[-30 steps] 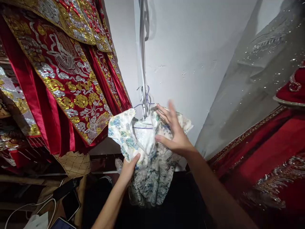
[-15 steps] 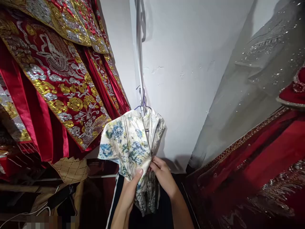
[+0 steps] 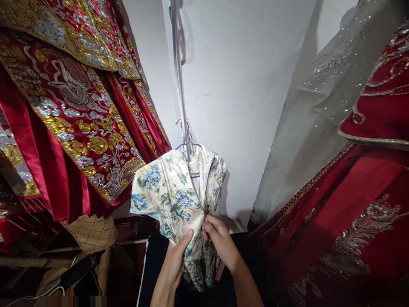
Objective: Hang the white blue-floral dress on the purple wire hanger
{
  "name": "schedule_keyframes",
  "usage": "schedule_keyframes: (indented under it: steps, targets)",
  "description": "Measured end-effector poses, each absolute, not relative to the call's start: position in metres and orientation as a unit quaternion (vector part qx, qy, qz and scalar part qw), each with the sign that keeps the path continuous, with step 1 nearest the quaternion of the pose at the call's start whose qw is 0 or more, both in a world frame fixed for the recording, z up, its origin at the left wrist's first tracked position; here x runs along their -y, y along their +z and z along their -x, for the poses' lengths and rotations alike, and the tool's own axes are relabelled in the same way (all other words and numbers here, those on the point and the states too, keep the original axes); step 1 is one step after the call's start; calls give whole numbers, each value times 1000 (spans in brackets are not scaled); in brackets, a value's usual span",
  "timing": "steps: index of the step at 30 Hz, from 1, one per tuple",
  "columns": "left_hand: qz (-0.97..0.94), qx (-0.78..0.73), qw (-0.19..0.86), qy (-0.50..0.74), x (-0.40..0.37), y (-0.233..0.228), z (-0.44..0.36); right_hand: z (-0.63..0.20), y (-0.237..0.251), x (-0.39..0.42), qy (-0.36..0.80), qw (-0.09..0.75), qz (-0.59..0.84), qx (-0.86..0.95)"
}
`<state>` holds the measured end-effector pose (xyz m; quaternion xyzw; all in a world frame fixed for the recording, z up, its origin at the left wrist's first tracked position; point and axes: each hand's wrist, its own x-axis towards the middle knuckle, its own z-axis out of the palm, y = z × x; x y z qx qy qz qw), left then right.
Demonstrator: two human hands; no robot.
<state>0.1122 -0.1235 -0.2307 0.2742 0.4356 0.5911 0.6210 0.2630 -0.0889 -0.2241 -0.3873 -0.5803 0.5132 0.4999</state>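
The floral dress, hung on a wire hanger against the wall, is now pinched at its front by both hands, left and right, where the right was spread flat a second ago

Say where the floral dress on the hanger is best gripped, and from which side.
Grip the floral dress at its front opening, mid-chest, from below. The hanger holds the top, so the cloth hangs loose there; the left hand and right hand already pinch both edges.
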Motion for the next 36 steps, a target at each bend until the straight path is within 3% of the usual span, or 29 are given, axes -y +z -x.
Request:
schedule_keyframes:
  steps: [2,6,8,13,18,24,29,36]
  targets:
    - [-295,-497,530,620,116,-242,-98,-261,-225,91,497,538,403,549]
    - [-297,-609,236,697,105,-262,-73,-249,-228,96,462,638,431,440]
    - [-343,-606,183,694,108,-264,-79,-241,-227,100,489,631,423,429]
    - [-527,-501,331,601,120,-249,-125,-231,-213,108,530,559,395,500]
    - [-520,-515,327,597,120,-248,-134,-234,-214,110,578,495,378,527]
    - [-534,-526,345,564,120,-251,-126,-235,-215,100,595,547,399,432]
    - [-557,-535,339,537,117,-260,-124,-249,-157,42,550,587,374,462]
    - [-624,-479,386,482,95,-255,-103,-243,-91,-8,616,591,267,447]
